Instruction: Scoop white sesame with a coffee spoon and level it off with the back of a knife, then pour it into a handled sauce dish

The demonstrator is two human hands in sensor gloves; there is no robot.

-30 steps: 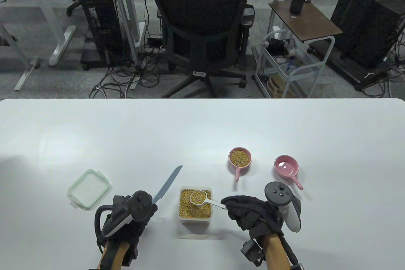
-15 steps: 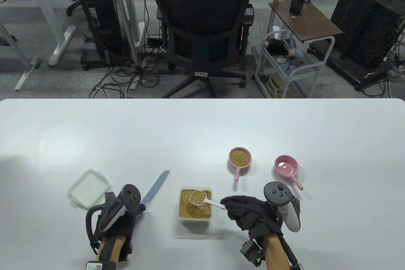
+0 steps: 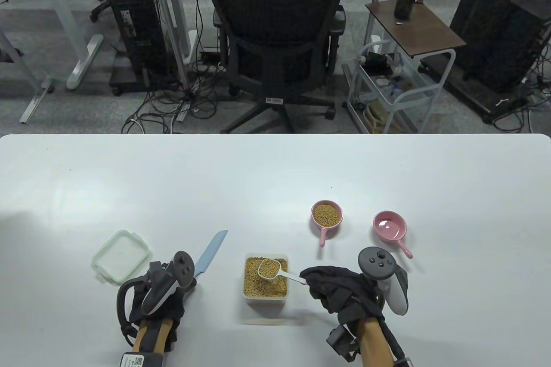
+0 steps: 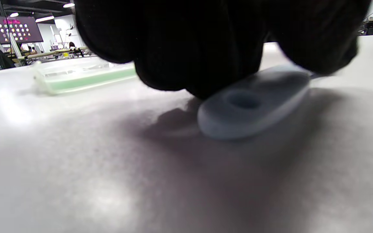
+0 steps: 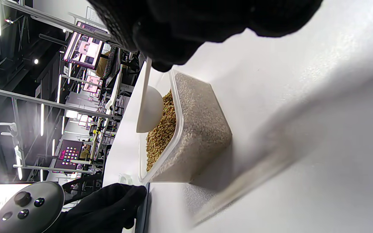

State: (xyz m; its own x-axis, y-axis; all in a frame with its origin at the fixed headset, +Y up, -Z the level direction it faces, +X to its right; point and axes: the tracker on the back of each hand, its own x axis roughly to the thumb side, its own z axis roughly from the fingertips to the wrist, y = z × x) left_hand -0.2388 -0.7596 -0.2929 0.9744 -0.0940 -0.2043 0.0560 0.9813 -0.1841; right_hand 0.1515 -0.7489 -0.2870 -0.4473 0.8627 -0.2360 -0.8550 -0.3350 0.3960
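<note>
Table view: coffee spoon (image 3: pixel 270 269) heaped with tan sesame (image 3: pixel 254 283)

The surface (image 3: pixel 172 177) looks smooth and faintly glossy; the sauce dish (image 3: pixel 389 226) is glossy ceramic, the seed container (image 3: pixel 265 296) translucent plastic, both gloves black knit cloth.

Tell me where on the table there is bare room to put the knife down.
Bare patches: the strip between the green-rimmed square lid and the clear plastic sesame box, where the pale blue knife now is; the whole far half of the white table. Crowded: around the two pink handled dishes and the right hand.
</note>
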